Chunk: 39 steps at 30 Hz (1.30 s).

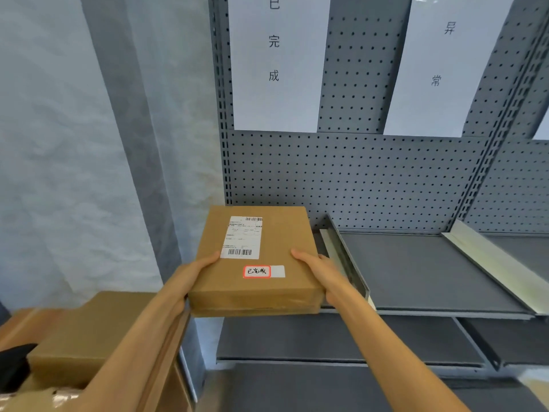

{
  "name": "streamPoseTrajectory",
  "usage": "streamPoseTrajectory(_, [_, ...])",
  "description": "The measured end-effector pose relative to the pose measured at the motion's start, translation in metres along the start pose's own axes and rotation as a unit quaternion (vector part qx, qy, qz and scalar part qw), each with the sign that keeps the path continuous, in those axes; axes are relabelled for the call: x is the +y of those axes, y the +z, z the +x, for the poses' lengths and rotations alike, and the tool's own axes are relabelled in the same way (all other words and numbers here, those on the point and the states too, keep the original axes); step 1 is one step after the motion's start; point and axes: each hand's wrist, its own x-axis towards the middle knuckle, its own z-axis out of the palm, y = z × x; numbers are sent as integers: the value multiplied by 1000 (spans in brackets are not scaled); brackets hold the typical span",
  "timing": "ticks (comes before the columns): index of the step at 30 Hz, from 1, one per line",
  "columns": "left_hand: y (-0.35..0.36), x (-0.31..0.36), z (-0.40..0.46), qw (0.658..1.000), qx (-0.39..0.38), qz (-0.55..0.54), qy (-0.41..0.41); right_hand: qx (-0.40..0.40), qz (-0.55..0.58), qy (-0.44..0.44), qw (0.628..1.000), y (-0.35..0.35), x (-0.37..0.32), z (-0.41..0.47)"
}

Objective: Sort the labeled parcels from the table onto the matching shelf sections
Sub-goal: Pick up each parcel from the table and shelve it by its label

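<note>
A flat brown cardboard parcel (279,263) is held level at the left end of the grey shelf (416,272), under the white sign reading 已完成 (274,63). It carries a white shipping label and a small red-framed tag with 已完成. My left hand (194,273) grips its left edge, thumb on top. My right hand (319,269) grips its right edge, thumb on top. Whether the parcel rests on the shelf board is hidden by the parcel itself.
A metal divider (346,257) stands just right of the parcel; a second one (490,263) lies further right, under the sign 异常 (442,55). More brown parcels (89,337) sit on the table at lower left. A lower shelf (341,340) lies beneath.
</note>
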Motion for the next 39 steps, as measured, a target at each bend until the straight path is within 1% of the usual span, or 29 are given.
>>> streamPoseTrajectory(5, [-7,-2,39,1000,-6,3,-18,16,15,30,999,14,6,24])
streamPoseTrajectory(9, [-13,5,68,999,-40,22,-25,35,10,37,999,18,-3,35])
streamPoseTrajectory(12, [-11,9,80,998,-48,22,-28,41,5,43,998,18,-8,43])
streamPoseTrajectory(17, [-7,16,88,999,-37,19,-29,39,0,47,998,19,-14,56])
streamPoseTrajectory(23, [-3,23,98,998,-47,17,-39,36,-10,53,998,16,-22,69])
streamPoseTrajectory(33, [5,15,108,997,-65,1,-50,46,-19,63,997,2,-20,76])
streamPoseTrajectory(39, [11,14,113,997,-59,-11,-49,51,-28,63,996,0,-20,75])
